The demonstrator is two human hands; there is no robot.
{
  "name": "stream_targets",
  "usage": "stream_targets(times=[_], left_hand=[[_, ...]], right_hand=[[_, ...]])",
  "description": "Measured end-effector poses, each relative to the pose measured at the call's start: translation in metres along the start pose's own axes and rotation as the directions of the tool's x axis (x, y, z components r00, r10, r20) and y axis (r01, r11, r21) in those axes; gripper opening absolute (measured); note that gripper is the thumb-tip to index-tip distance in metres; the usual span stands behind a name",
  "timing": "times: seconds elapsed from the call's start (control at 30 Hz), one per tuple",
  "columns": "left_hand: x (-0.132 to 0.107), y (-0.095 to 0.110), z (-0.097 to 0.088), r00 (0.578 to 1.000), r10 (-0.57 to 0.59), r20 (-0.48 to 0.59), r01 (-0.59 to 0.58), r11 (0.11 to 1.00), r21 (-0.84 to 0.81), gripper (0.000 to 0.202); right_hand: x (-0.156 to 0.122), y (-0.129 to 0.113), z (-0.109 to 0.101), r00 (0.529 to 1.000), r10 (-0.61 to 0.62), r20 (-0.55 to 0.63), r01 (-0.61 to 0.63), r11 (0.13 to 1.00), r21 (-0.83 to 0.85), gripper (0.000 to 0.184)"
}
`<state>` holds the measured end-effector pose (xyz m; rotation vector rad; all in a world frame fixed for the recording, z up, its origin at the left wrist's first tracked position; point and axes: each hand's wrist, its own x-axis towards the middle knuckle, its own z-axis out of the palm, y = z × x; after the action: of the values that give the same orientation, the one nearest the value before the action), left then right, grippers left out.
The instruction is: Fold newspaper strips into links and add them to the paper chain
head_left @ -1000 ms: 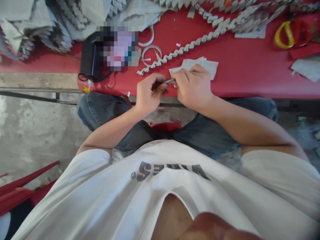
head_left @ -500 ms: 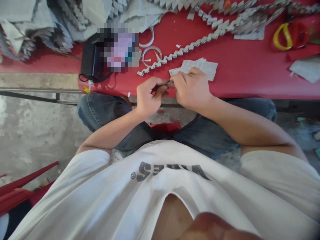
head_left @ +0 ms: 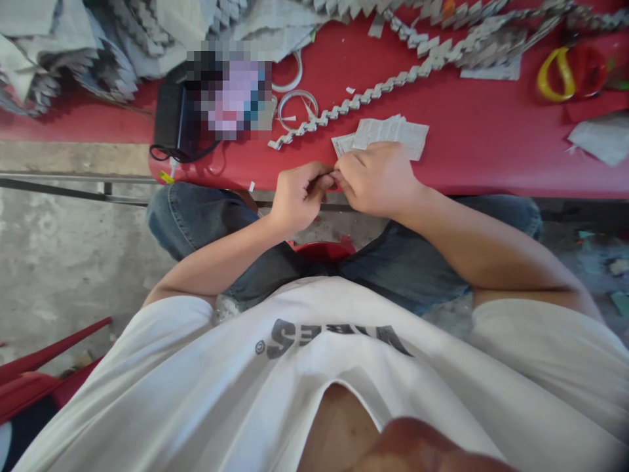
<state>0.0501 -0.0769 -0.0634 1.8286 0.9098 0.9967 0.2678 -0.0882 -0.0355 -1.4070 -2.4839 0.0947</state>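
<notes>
left hand (head_left: 298, 196) + right hand (head_left: 381, 180): pinched narrow on small paper piece (head_left: 334, 173), mostly hidden | paper slips (head_left: 388, 133) just beyond right hand on red table (head_left: 481, 144)

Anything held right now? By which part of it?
Can't tell. The left hand and right hand meet in a pinch, and the grip hides whatever may be between them.

The left grip (head_left: 299, 200) and right grip (head_left: 378, 180) meet over the near edge of the tabletop (head_left: 481, 137), with paper slips (head_left: 390, 136) just behind the right one. Beyond them a paper chain (head_left: 352, 103) runs from the middle toward the far right, two rings (head_left: 280, 113) just behind its near end and a box (head_left: 170, 121) farther left. Scissors (head_left: 570, 75) lie at the right, a paper heap (head_left: 81, 36) at the far left behind the box.
</notes>
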Motion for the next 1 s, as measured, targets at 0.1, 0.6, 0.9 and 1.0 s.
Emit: stream_targets(times=[0.1,0.6,0.9,1.0], left_hand=[[-0.001,0.003,-0.001,0.999,-0.035,-0.010,0.035,0.998,0.049,0.035],[0.004,-0.005,-0.007,0.997,-0.080,-0.003,0.080,0.993,0.084,0.025],[0.053,-0.033,-0.068,0.988,-0.050,-0.146,0.139,0.696,0.705,0.060],[0.062,-0.049,-0.074,0.980,-0.179,-0.083,0.177,0.613,0.770,0.044]], right_hand=[[0.000,-0.002,0.001,0.999,-0.041,-0.009,0.041,0.999,0.005,0.043],[0.001,0.001,0.016,0.982,-0.030,-0.188,0.069,0.975,0.209,0.038],[0.003,0.015,0.011,0.964,0.050,-0.263,0.014,0.971,0.237,0.027],[0.003,0.016,0.014,0.971,0.039,-0.236,0.025,0.964,0.264,0.030]])
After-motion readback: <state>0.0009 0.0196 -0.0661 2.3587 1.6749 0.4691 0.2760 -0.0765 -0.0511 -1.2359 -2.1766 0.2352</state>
